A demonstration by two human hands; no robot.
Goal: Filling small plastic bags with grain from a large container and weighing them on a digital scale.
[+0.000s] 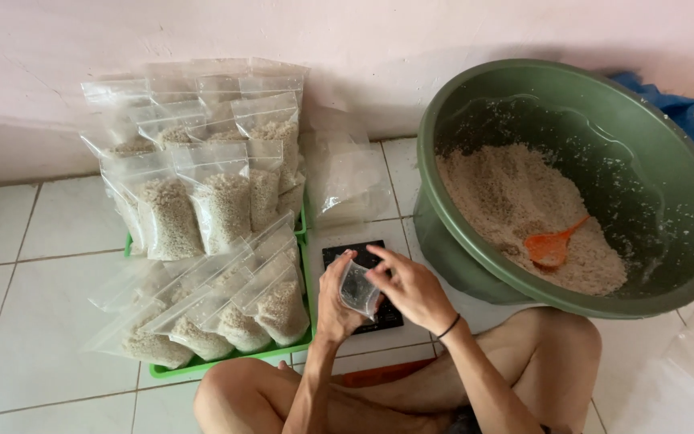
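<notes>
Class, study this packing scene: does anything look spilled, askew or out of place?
Yes. The green basin sits tilted rather than flat, with the orange scoop left lying in the grain. Front filled bags lie slumped over.

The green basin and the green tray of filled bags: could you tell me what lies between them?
In the head view, a black scale on white floor tiles, under both hands.

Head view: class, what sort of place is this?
Probably a home floor used for packing: white floor tiles, a green basin of pale grain, and filled clear bags in a green tray.
</notes>
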